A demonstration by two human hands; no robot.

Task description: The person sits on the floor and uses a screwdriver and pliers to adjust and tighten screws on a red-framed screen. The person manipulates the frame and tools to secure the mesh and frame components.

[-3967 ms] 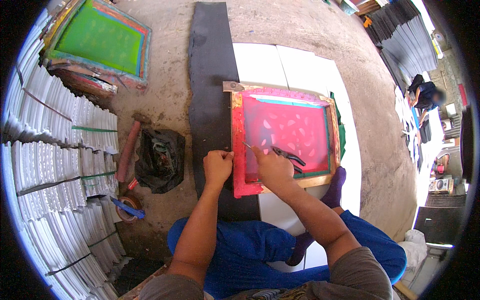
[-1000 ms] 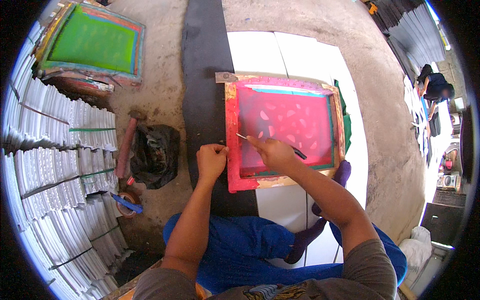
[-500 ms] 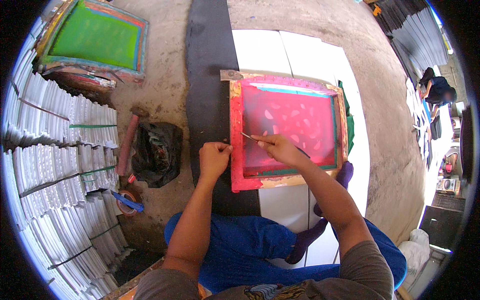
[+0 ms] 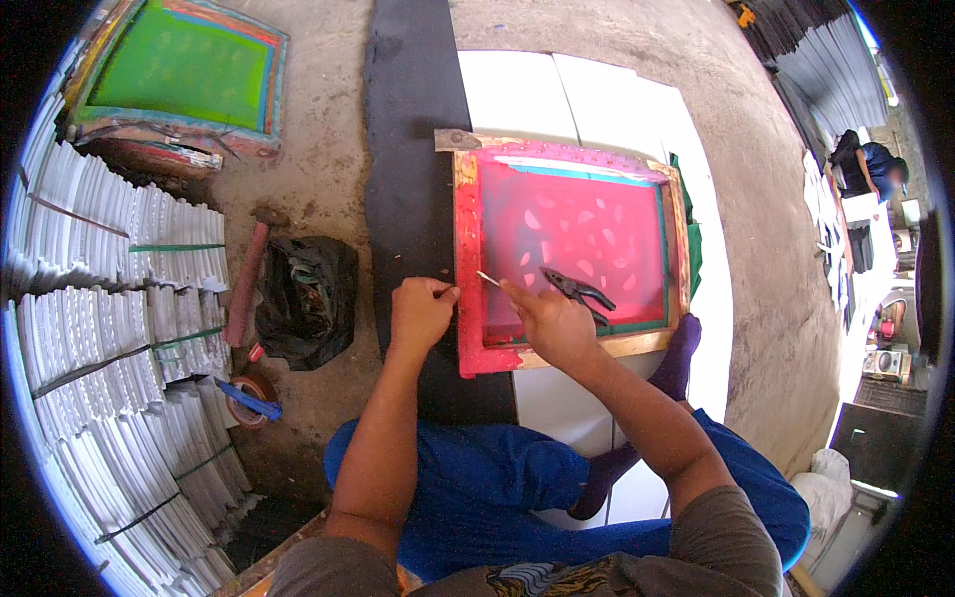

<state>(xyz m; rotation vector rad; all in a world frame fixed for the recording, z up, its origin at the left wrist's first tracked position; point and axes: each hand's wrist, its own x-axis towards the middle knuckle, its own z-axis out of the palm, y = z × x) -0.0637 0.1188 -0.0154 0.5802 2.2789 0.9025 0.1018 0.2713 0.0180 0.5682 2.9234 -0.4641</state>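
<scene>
Well, my right hand (image 4: pixel 557 323): thumb and fingers clamped on a slim metal tool (image 4: pixel 487 279), its tip pointing up and left.
My left hand (image 4: pixel 420 313): palm turned inward, fingers curled and thumb drawn together with the forefinger; I cannot tell whether anything thin sits between them.
My 2 forearms: both reach forward from the lower edge, the right one slanting in leftward.
Tool tip: over the inner edge of the frame's red left bar; contact I cannot make out.
Wooden frame (image 4: pixel 469 333): under my right hand, its left bar just beside my left fingertips.
Pink mesh (image 4: pixel 587 224): stretched inside the frame, marked with pale shapes.
Pliers (image 4: pixel 579 290): lying on the mesh, just right of my right hand.
White panels (image 4: pixel 507 90): beneath the frame, beside a black strip (image 4: pixel 413 109).
Black bag (image 4: pixel 323 333): on the floor, left of the strip.
Green screen (image 4: pixel 189 70): far off, upper left.
</scene>
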